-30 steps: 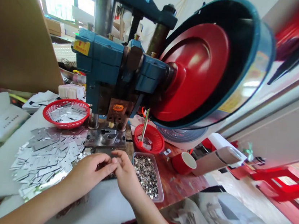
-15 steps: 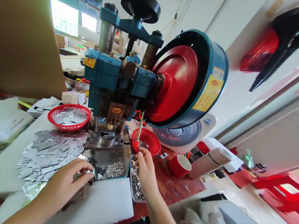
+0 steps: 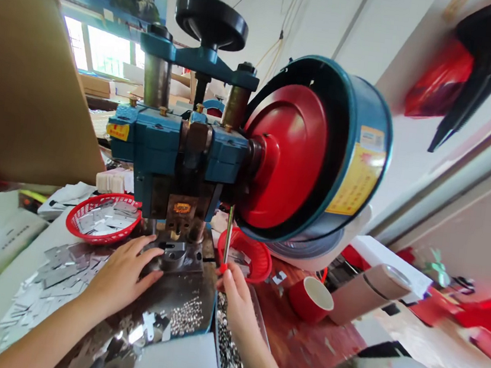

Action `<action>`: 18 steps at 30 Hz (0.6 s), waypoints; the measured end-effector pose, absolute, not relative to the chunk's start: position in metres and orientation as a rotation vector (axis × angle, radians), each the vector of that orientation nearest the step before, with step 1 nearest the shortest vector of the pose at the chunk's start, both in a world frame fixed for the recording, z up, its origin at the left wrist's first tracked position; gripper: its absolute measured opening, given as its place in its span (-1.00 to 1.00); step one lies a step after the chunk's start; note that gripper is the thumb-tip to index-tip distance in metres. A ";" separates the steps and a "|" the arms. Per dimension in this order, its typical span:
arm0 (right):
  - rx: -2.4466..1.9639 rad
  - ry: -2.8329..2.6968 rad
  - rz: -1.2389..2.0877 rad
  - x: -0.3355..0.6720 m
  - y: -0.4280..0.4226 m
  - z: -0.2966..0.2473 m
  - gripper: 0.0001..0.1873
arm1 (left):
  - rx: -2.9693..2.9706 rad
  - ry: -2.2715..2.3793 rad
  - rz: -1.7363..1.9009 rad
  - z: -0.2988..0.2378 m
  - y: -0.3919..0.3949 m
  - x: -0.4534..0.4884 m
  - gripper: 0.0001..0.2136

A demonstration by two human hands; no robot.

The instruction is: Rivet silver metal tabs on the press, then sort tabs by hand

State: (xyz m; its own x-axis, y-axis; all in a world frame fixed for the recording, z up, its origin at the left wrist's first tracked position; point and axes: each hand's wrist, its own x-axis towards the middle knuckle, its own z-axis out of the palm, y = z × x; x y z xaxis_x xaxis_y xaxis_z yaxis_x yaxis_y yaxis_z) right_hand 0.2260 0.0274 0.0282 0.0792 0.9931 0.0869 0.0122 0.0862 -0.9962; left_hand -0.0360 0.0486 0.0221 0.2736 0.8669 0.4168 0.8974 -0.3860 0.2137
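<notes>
My left hand [image 3: 122, 273] lies flat with the fingers spread, fingertips reaching the metal die block [image 3: 174, 253] under the ram of the blue press [image 3: 178, 152]; whether a blank sits under those fingers I cannot tell. My right hand [image 3: 235, 299] is pinched around the red handle end of a thin rod [image 3: 228, 235] that stands nearly upright just right of the die, its upper end rising toward the big red flywheel [image 3: 285, 153].

Around the hands: a scatter of flat silver metal blanks [image 3: 55, 274] covers the surface to the left, and a red basket [image 3: 105, 217] behind them holds more of the same. Below the die, a heap of small shiny punched pieces [image 3: 187, 314] lies on the dark plate, and a clear tray [image 3: 229, 349] under my right wrist is well filled with similar bits. A second red basket [image 3: 252, 256] sits behind the rod, and a red cup [image 3: 312, 299] stands further right.

As I judge it, the work is well into its run: plenty of pieces are stamped, yet a large stock of blanks remains to feed.
</notes>
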 end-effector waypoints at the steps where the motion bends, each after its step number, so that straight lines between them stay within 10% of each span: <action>1: -1.185 -1.206 1.087 0.229 0.027 0.029 -0.54 | -2.454 -1.708 -0.743 0.022 0.048 -0.036 -0.66; 18: -1.216 -1.317 1.224 0.239 0.041 -0.002 -0.36 | -2.192 -2.151 -0.995 0.028 0.011 -0.092 -0.68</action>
State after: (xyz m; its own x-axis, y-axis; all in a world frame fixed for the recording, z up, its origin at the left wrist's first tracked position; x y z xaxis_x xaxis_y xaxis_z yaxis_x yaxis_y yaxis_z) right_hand 0.2387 0.0414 -0.0023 -0.0734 0.9973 0.0066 0.0663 0.0115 -0.9977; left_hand -0.0918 0.0109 0.0280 -0.0757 0.9298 0.3603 0.8765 -0.1102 0.4686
